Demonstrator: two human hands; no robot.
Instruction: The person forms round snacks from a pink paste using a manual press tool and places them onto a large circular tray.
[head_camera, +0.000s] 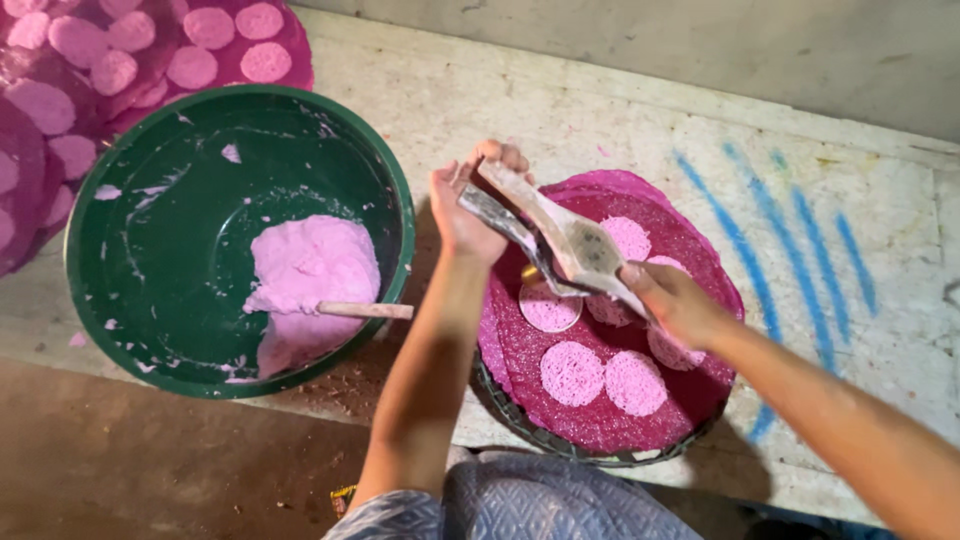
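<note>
Press lying diagonally, upper-left to lower-right, at frame centre; left hand and right hand clamping its opposite ends.

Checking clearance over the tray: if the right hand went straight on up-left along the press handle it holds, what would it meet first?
Probably the left hand, gripping the press at its far end; depth is unclear.

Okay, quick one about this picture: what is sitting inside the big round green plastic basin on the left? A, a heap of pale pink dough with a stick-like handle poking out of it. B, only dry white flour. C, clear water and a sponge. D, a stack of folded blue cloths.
A: the big round green plastic basin holds a heap of pale pink dough, and a light stick-like handle juts from it toward the basin's rim.
</note>
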